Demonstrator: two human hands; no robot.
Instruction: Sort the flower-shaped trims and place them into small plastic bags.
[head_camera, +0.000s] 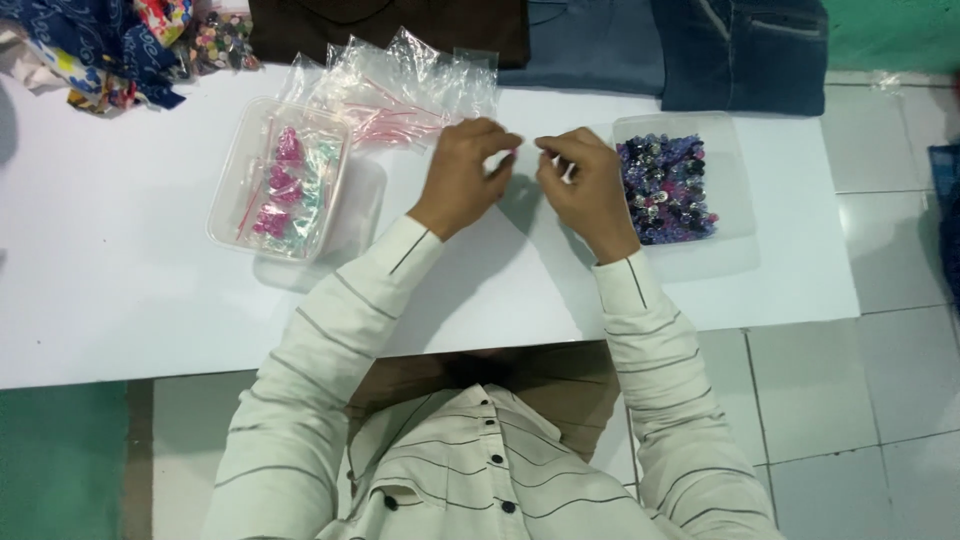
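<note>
My left hand (465, 172) and my right hand (588, 180) are raised close together over the white table (130, 290), fingertips pinching the two sides of a small clear zip bag (528, 152) with a pink seal strip. What is inside the bag is too small to tell. Right beside my right hand stands a clear tray (735, 165) full of purple, dark and silver buttons (665, 190). Behind my left hand lies a heap of empty clear zip bags (400, 85).
A clear plastic box (232, 185) at the left holds filled small bags with pink and pale green pieces. Folded brown and blue cloth (620, 40) lies along the far edge, patterned fabric scraps (100, 45) at the far left corner. Tiled floor lies to the right.
</note>
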